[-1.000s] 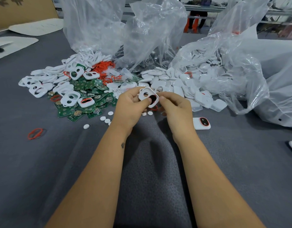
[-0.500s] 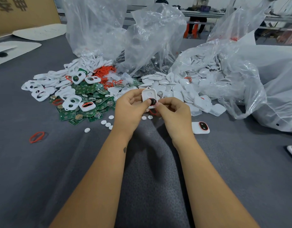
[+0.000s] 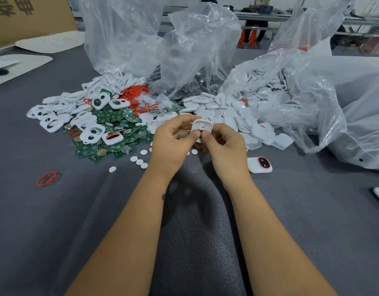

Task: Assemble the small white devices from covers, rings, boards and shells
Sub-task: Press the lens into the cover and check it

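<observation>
Head view: both forearms reach forward over the grey table point(image 3: 56, 231), the hands meeting above it in front of the heaped parts. The left hand point(image 3: 173, 142) and the right hand point(image 3: 224, 146) each pinch the lower edge of a white cover point(image 3: 202, 125), thumb tips almost touching, the cover tilted up toward the camera. Green boards point(image 3: 111, 133) lie left, white shells point(image 3: 233, 116) right, a finished device point(image 3: 260, 165) just beside the right wrist.
</observation>
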`<state>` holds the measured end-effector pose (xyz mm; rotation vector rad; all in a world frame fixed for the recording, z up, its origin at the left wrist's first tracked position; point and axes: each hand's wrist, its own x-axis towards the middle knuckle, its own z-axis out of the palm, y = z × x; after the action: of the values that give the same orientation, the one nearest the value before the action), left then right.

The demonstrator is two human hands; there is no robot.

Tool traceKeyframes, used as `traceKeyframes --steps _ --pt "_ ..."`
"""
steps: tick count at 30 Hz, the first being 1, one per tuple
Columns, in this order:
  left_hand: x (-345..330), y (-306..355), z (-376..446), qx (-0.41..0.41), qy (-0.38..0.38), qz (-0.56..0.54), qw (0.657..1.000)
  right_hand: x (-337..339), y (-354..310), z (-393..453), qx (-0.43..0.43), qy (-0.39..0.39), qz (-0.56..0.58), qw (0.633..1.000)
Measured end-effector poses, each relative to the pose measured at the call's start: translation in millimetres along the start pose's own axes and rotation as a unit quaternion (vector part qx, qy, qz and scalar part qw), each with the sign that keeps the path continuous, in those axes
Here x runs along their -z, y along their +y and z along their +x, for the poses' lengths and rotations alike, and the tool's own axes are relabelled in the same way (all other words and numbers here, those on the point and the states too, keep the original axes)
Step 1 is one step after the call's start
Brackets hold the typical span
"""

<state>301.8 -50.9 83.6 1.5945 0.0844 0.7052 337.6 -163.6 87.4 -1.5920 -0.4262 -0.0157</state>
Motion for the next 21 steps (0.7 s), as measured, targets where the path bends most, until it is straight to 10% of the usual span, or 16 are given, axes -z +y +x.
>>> traceKeyframes --steps 13,21 --pt "27 15 -7 -0.021 -0.014 0.253 0.967 -8 -4 -6 0.008 -0.067 -0.006 0.998" --pt "104 21 4 0.031 0.181 0.2 0.963 -12 7 -6 0.029 -0.087 -0.067 0.994"
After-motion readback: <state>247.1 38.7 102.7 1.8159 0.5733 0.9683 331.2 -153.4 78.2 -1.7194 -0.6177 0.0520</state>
